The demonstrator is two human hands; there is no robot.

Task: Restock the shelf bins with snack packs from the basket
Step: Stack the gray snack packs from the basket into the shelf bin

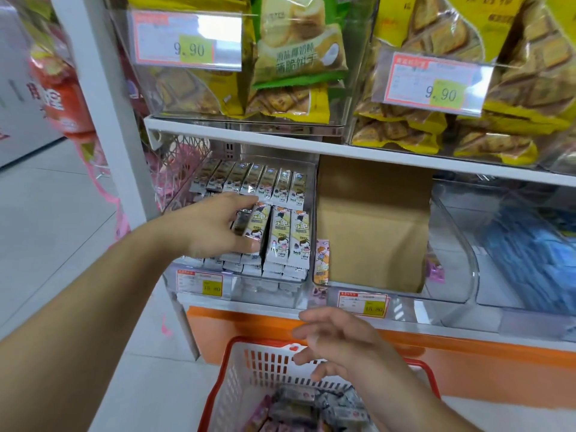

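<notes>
Gripping snack packs (249,224) in bin, left hand (215,226) (right hand (336,341) loosely spread).

Bin (218,182) mouth open above packs (282,241) (shelf (280,141) overhead)

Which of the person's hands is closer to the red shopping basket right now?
The right hand. It hovers with loose fingers just above the red basket's far rim. The left hand is higher up in the clear shelf bin, holding the cream snack packs.

Clear glossy plastic bin (174,198) holds shiny foil snack packs (282,235); matt brown paper bag (374,222).
</notes>
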